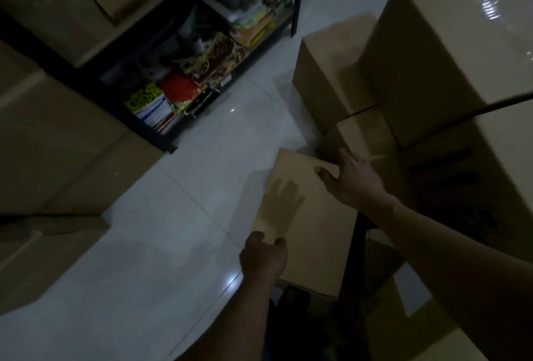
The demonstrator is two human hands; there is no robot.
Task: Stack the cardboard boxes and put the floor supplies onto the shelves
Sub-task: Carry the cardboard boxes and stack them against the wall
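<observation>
Pretty dim in here, so bear with me. Well off to the left of the fingers [280, 242] there's a pile of big cardboard boxes [57, 144] pushed up against a black shelf unit [86, 84]. Its bottom shelf is crammed with colourful packets [178, 92], so I'd guess that's where loose supplies belong. The white tiled floor [173, 216] runs between that and the hands.

The left hand [264, 255] grips the near left corner of a small cardboard box [300, 216], thumb and fingers hooked over the edge. The right hand [352, 180] has the far right corner, thumb pressed on the top face and the other fingers wrapped over the far side. My guess is the diagonal corners keep it from twisting on the lift. I can't tell whether it's clear of the floor yet.

Just past the right-hand fingers and off to their right is the stack of boxes [432, 72], with a big taped one on top. The held box sits close to it, so I reckon the stack is its destination.
</observation>
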